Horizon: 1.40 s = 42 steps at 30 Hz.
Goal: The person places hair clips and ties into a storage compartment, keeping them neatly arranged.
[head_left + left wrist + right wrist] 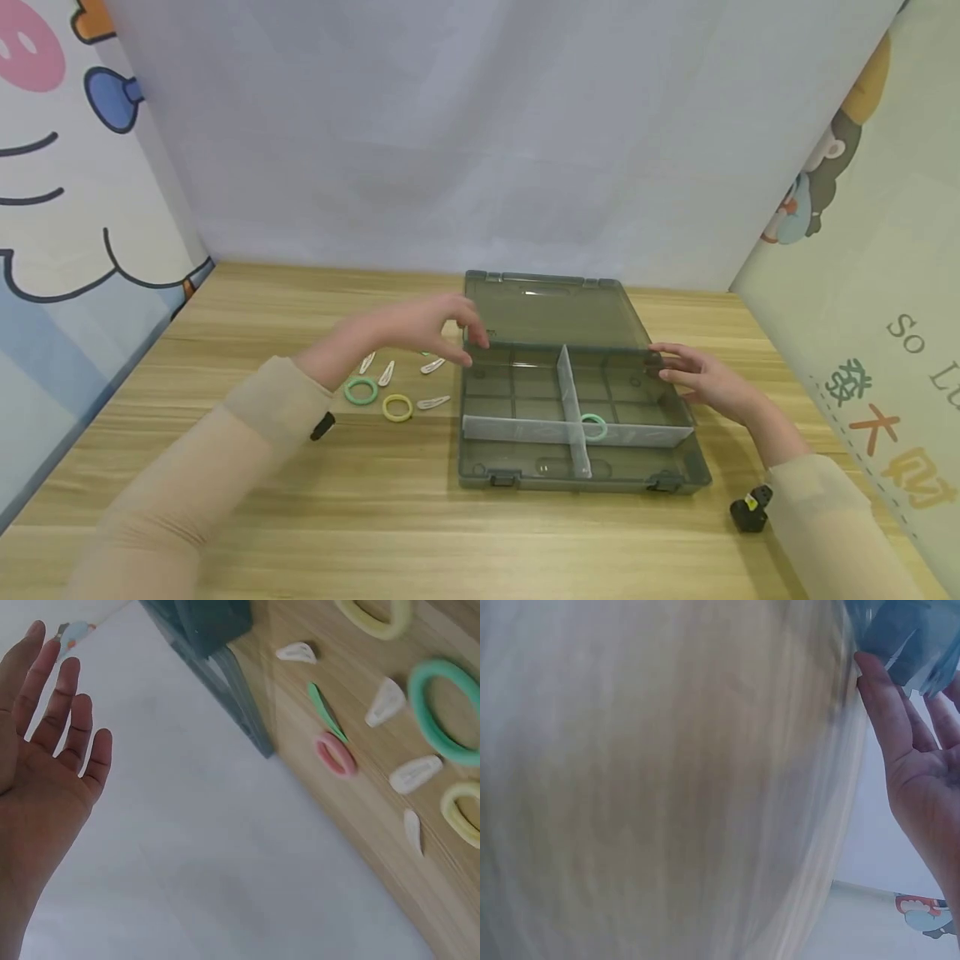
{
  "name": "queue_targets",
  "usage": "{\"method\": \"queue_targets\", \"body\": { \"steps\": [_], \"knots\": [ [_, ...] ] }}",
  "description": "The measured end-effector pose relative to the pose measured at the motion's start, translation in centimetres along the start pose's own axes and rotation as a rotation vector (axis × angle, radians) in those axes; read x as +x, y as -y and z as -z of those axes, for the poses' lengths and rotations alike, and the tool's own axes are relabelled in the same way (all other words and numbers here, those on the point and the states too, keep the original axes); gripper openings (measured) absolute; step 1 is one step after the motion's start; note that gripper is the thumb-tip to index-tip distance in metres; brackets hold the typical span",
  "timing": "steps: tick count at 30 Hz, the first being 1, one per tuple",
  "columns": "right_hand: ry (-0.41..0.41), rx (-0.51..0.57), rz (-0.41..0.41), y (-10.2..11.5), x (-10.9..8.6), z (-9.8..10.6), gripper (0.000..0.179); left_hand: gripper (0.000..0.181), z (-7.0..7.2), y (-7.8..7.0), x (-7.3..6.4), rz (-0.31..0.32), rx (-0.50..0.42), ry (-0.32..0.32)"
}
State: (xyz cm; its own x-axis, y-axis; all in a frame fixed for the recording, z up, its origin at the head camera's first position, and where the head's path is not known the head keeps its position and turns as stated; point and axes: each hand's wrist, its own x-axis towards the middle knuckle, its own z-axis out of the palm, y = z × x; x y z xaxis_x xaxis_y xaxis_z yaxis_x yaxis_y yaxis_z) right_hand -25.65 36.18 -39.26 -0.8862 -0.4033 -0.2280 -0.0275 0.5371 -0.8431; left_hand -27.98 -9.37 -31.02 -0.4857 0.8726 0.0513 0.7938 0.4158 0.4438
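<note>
In the head view, my left hand [431, 325] hovers by the left side of a grey translucent storage box [577, 483]. Its fingers are loosely bent with nothing between them, and the left wrist view shows them spread. At the far right corner of the box, my right hand [701, 382] holds the edge between thumb and fingers. The lid [555, 308] lies folded back. Clear dividers [517, 429] cross inside the box, and a mint hair tie [594, 415] overlaps their crossing. Left of the box lie a green hair tie [361, 379] and a yellow hair tie [397, 419].
White snap hair clips [432, 403] are scattered beside the hair ties. The left wrist view adds a pink hair tie [324, 754], a green clip [324, 709] and a second yellow hair tie [448, 806]. A pale curtain [450, 167] hangs behind the wooden table [337, 533].
</note>
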Motion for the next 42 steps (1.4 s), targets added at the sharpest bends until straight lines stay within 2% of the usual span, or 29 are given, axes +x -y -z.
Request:
{"method": "queue_targets", "body": {
  "steps": [4, 8, 15, 21, 24, 28, 42],
  "knots": [
    [0.011, 0.021, -0.001, -0.2, 0.1, -0.1, 0.062, 0.022, 0.0, 0.7, -2.0, 0.039, 0.002, -0.008],
    [0.025, 0.041, -0.002, -0.3, 0.3, -0.2, 0.063, 0.019, -0.7, 1.4, -3.6, 0.074, 0.011, -0.012],
    [0.029, 0.051, 0.006, -0.2, 0.2, -0.2, 0.063, 0.015, -2.5, 3.0, -5.5, 0.069, 0.025, -0.054],
    [0.039, 0.048, 0.009, -0.2, 0.2, -0.3, 0.063, 0.014, -4.1, 4.7, -6.5, 0.040, -0.015, -0.063],
    [0.036, 0.050, 0.009, -0.1, 0.2, -0.3, 0.063, 0.015, -4.8, 5.1, -6.8, 0.054, -0.060, -0.035],
    [0.034, 0.053, 0.003, -0.1, 0.2, -0.3, 0.062, 0.013, -5.6, 5.7, -7.1, 0.058, -0.076, -0.010],
    [0.036, 0.040, -0.009, 0.2, 0.1, -0.4, 0.064, 0.005, -6.8, 7.1, -7.9, 0.156, -0.066, 0.008]
  ]
}}
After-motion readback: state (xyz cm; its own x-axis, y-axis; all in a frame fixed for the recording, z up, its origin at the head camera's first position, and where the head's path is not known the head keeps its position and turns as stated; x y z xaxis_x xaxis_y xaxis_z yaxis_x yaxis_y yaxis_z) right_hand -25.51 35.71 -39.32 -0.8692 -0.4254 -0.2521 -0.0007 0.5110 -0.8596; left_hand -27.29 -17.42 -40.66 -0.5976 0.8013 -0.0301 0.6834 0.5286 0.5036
